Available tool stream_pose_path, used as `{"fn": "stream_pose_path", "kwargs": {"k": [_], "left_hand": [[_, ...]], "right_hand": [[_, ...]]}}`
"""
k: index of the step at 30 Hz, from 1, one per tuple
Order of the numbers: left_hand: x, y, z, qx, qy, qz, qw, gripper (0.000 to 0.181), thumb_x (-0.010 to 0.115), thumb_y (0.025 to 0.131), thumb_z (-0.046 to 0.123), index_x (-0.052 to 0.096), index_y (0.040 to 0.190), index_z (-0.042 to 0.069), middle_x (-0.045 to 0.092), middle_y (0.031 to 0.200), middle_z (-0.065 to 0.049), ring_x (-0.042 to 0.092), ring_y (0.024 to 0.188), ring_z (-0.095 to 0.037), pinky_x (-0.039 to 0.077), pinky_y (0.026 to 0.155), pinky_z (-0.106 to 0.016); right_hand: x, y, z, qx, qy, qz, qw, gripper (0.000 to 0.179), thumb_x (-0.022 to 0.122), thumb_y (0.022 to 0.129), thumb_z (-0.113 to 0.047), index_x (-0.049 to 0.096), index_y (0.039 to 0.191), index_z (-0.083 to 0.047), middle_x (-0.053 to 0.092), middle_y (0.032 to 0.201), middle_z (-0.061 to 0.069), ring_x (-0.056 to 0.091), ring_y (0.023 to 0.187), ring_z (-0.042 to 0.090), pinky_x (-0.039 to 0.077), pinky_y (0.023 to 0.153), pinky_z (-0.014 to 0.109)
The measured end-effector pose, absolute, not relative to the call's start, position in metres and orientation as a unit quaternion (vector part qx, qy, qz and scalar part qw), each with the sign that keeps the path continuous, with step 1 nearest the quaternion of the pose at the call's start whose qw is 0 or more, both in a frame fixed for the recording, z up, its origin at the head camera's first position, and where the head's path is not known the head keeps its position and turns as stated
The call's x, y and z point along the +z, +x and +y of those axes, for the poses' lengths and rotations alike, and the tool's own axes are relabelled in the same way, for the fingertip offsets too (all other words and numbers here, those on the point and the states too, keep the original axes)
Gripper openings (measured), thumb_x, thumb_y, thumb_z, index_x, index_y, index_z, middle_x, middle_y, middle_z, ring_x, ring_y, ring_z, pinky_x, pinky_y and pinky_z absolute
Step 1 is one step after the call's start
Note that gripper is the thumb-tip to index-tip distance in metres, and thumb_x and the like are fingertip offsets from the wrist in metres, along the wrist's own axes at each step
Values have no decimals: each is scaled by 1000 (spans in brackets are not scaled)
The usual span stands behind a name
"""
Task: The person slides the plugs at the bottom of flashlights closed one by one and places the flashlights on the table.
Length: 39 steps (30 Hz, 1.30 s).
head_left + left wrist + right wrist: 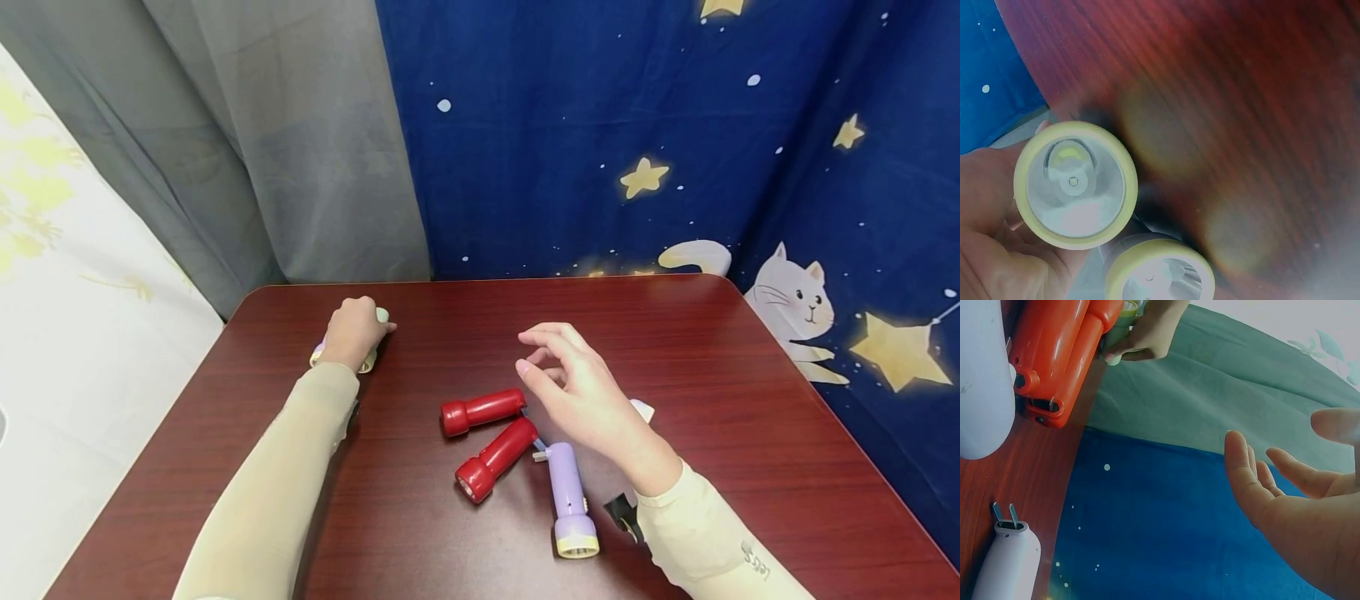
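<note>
At the far left of the table, my left hand (354, 332) grips a pale green flashlight (382, 315) lying by its palm. Its yellow-rimmed lens faces the left wrist view, where a second yellow-rimmed flashlight (1160, 275) lies beside it; in the head view that one is mostly hidden behind the hand. My right hand (577, 387) hovers over the table with fingers loosely bent and holds nothing. Below it lies a purple flashlight (567, 496) with its plug prongs out. Two red flashlights (487, 410) lie side by side to its left.
Another pale purple flashlight (1007, 565), prongs out, lies mostly hidden beneath the right hand in the head view. A black piece (622, 512) shows by the right sleeve. The reddish-brown table (405, 517) ends at grey and blue curtains (570, 150).
</note>
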<state>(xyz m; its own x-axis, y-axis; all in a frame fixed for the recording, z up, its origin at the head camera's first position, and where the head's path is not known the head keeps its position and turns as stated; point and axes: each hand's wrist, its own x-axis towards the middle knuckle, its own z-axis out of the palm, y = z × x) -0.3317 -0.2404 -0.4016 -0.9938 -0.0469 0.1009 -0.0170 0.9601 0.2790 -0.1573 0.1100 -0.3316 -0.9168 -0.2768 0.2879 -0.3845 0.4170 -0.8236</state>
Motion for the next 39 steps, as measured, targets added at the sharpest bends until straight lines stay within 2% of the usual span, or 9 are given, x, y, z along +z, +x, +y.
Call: {"fn": "stream_pose_path", "kwargs": {"k": [11, 16, 22, 29, 34, 39], "left_hand": [[-395, -330, -243, -135, 5, -989, 66, 36, 77, 95, 32, 72, 99, -4, 72, 94, -27, 71, 79, -44, 61, 77, -57], [-388, -328, -243, -132, 1, -990, 58, 28, 73, 96, 25, 74, 98, -3, 73, 94, -27, 69, 76, -41, 60, 73, -55], [-385, -327, -246, -130, 2, -990, 50, 22, 69, 95, 20, 72, 89, -1, 70, 87, -24, 66, 71, -37, 56, 67, -49], [-385, -327, -247, -129, 2, -990, 57, 23, 70, 95, 20, 72, 87, -1, 70, 86, -24, 66, 71, -38, 57, 68, -50], [-386, -326, -247, -129, 1, -990, 59, 22, 69, 95, 20, 72, 88, -1, 70, 87, -25, 67, 72, -39, 57, 70, -52], [-386, -327, -247, -131, 4, -990, 58, 22, 70, 95, 20, 73, 90, -1, 71, 88, -24, 68, 73, -39, 58, 71, -52]], "right_hand": [[-331, -157, 111, 503, 196, -840, 52, 38, 69, 103, -17, 65, 140, -12, 59, 143, 2, 68, 110, 18, 61, 95, 25], [-331, -157, 111, 503, 198, -840, 54, 38, 69, 103, -17, 65, 140, -11, 59, 144, 3, 68, 111, 18, 61, 95, 25], [-332, -157, 112, 503, 201, -838, 63, 36, 69, 102, -15, 66, 138, -11, 60, 142, 3, 68, 110, 18, 61, 95, 24], [-332, -157, 114, 476, 201, -854, 59, 32, 69, 102, -15, 69, 133, -10, 66, 134, 4, 71, 104, 17, 63, 92, 31], [-332, -160, 121, 372, 209, -904, 13, 30, 70, 101, -19, 71, 128, -8, 72, 117, 5, 69, 93, 14, 61, 83, 34], [-335, -161, 127, 239, 221, -942, -81, 30, 75, 97, -22, 73, 122, -6, 75, 110, 7, 66, 96, 18, 61, 87, 40]]}}
